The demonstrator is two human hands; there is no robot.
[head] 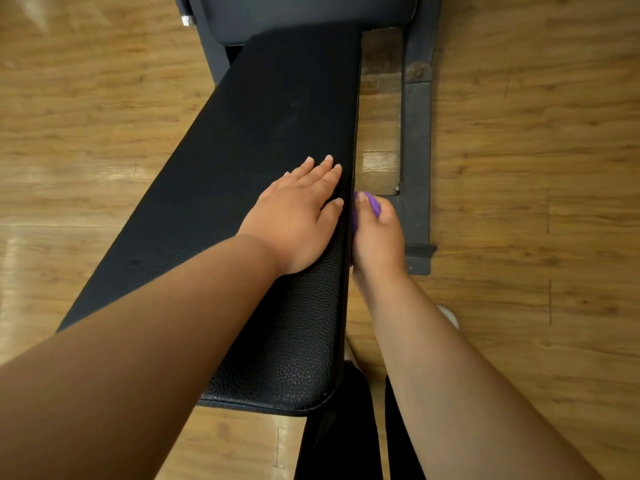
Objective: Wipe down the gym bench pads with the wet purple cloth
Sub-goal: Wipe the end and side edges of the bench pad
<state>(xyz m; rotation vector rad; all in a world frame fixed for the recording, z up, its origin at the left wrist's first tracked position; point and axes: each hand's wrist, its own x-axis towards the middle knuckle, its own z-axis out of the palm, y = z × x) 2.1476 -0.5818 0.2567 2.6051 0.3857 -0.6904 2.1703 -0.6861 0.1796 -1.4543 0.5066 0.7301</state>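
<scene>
The long black surface (277, 98) runs from the bottom middle of the frame up to the top middle. It looks bumpy like leather.

The left grip (298, 216) lies flat on top of it in the middle of the frame, near its right edge. Its fingers are straight and spread a bit, and it holds nothing.

The right grip (379, 237) is just beside it, w/ fingers curled round the purple cloth (374, 202). The cloth is bunched up, and only a bit of purple shows at the top of the grip and along the side next to the surface. The cloth sits right up against the right side edge of the surface, approx. mid frame. This grip looks a little blurry.

At the top of the frame is a 2nd pad (311, 15), dark grey. A dark metal bar (417, 150) lies on the wood floor (536, 168) to the right. Black pant legs (339, 427) show at the bottom, w/ a bit of white shoe (450, 315) by the right arm.
</scene>
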